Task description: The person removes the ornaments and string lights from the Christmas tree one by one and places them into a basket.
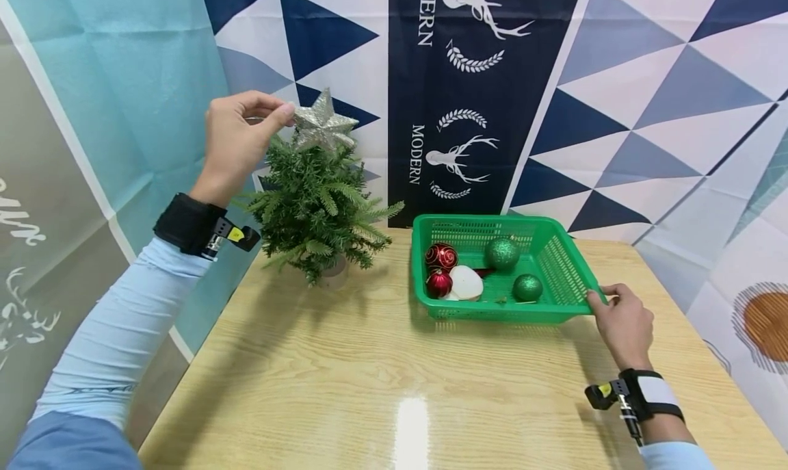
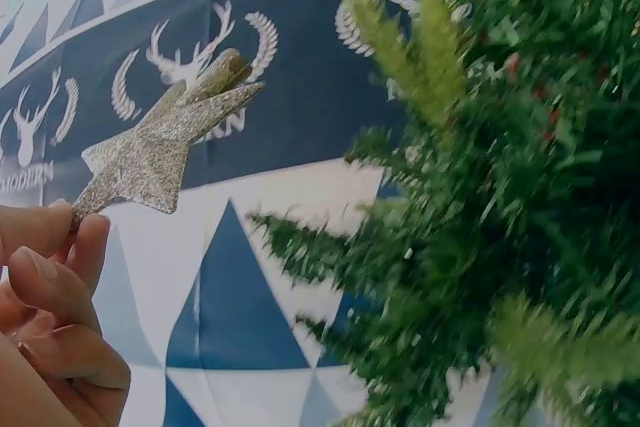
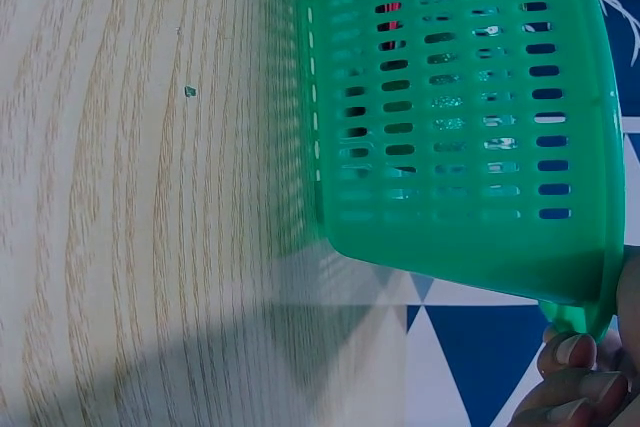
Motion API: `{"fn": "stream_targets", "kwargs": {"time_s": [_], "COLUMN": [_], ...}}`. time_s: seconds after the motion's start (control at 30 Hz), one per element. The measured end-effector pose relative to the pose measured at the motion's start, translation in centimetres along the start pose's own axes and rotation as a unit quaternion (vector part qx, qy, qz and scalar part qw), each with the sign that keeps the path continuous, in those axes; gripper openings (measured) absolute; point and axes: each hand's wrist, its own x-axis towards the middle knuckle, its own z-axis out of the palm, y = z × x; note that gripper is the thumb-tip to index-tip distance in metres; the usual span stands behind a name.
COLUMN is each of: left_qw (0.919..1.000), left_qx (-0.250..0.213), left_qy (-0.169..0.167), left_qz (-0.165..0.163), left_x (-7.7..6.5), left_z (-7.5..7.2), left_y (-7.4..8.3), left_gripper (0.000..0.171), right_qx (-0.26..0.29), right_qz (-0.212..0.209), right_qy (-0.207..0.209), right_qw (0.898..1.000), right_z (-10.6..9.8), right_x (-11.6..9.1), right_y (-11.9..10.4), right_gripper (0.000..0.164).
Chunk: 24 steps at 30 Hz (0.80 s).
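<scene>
Between thumb and fingers my left hand (image 1: 243,135) pinches one point of a silver glittery star tree topper (image 1: 323,122). In the head view the star overlaps the tip of a small artificial Christmas tree (image 1: 317,210). The left wrist view shows the star (image 2: 145,157) apart from the branches (image 2: 500,217) at that angle. At the table's right, my right hand (image 1: 624,323) grips the near right corner of a green plastic basket (image 1: 572,265), thumb on the rim. The right wrist view has curled fingertips (image 3: 575,352) under the basket's rim (image 3: 605,147).
Inside the basket lie two red baubles (image 1: 440,256), two green glitter baubles (image 1: 502,253) and a white rounded piece (image 1: 466,282). The wooden table (image 1: 345,381) meets a patterned cloth backdrop (image 1: 455,176) behind. A tiny green scrap (image 3: 190,92) lies on the table.
</scene>
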Motion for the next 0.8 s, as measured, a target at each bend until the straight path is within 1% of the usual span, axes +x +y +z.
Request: {"fn": "stream_targets", "kwargs": {"time_s": [0.17,0.37,0.5,0.67,0.8], "left_qw": [0.9991,0.997,0.9946,0.9913,0.989], "left_qx": [0.025,0.036,0.041,0.043,0.031], "left_qy": [-0.03,-0.062,-0.083,-0.108,-0.132], "left_qz": [0.018,0.031,0.048,0.061,0.059], "left_x": [-0.7,-1.7,-2.2,-2.8,-3.4], "left_z": [1.5,2.8,3.6,4.7,5.5], "left_y": [0.3,0.5,0.4,0.1,0.1], "left_gripper": [0.024,0.024,0.023,0.023,0.024], "right_qx": [0.001,0.001,0.002,0.003,0.006], "right_qz": [0.003,0.007,0.003,-0.001,0.0], "right_qy": [-0.003,-0.003,0.0,0.0,0.0], "right_qw": [1.0,1.0,1.0,1.0,1.0], "right_z": [-0.1,-0.2,-0.3,-0.3,-0.2], "right_x": [0.0,-0.1,-0.1,-0.2,-0.3], "right_y": [0.1,0.0,-0.1,-0.1,-0.1], "right_gripper": [0.051,0.05,0.05,0.05,0.049]}}
